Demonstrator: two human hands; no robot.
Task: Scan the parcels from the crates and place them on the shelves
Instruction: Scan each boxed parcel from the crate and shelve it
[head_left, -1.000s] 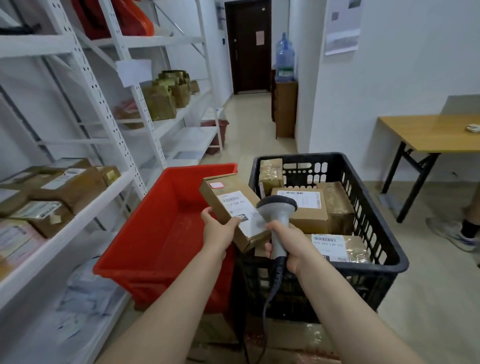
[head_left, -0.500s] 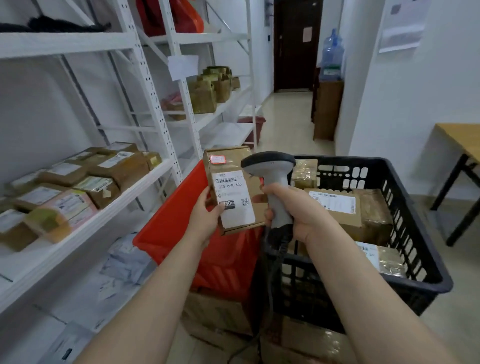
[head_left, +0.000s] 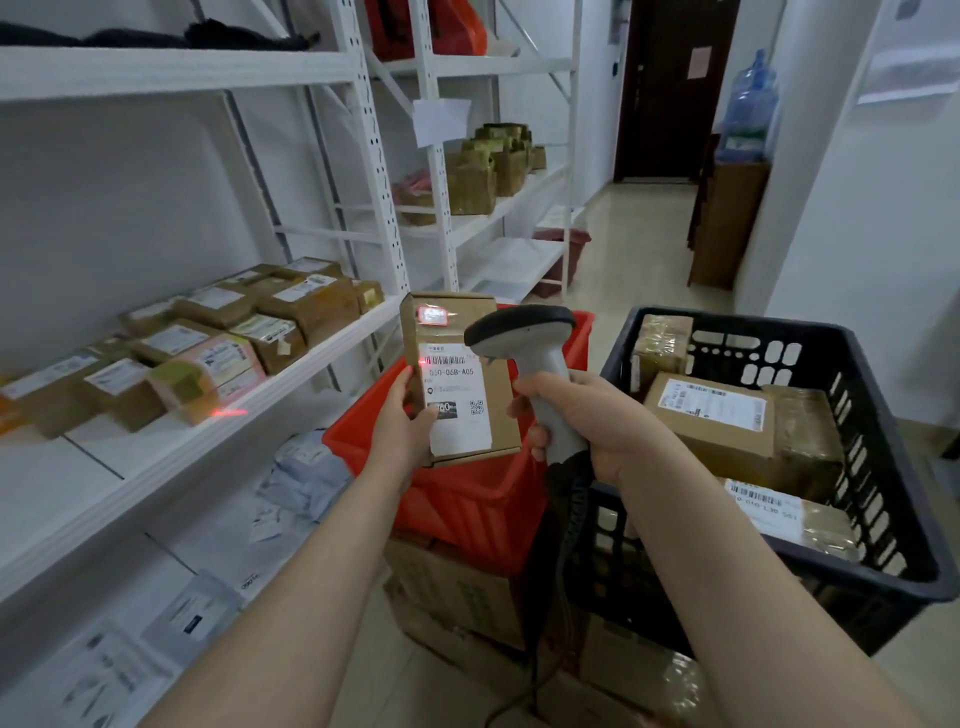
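My left hand (head_left: 402, 421) grips a small cardboard parcel (head_left: 457, 374) upright, its white barcode label facing me. A red scan line crosses the barcode. My right hand (head_left: 592, 415) holds a grey handheld scanner (head_left: 530, 353) by its handle, its head just right of the parcel. Both are above a red crate (head_left: 457, 499). A black crate (head_left: 883, 415) at the right holds several labelled parcels (head_left: 711, 415). The white shelf (head_left: 218, 431) at the left carries several parcels (head_left: 244, 322).
A further shelf bay (head_left: 498, 208) behind holds taped boxes. Cardboard boxes (head_left: 457, 592) sit under the crates. Flat grey mailers (head_left: 306, 478) lie on the lower shelf. A brown cabinet (head_left: 727, 223) with a water bottle stands down the corridor.
The view has turned left toward the shelves. The parcel was raised and turned upright, and the scanner now throws a red line across its barcode and onto the shelf.
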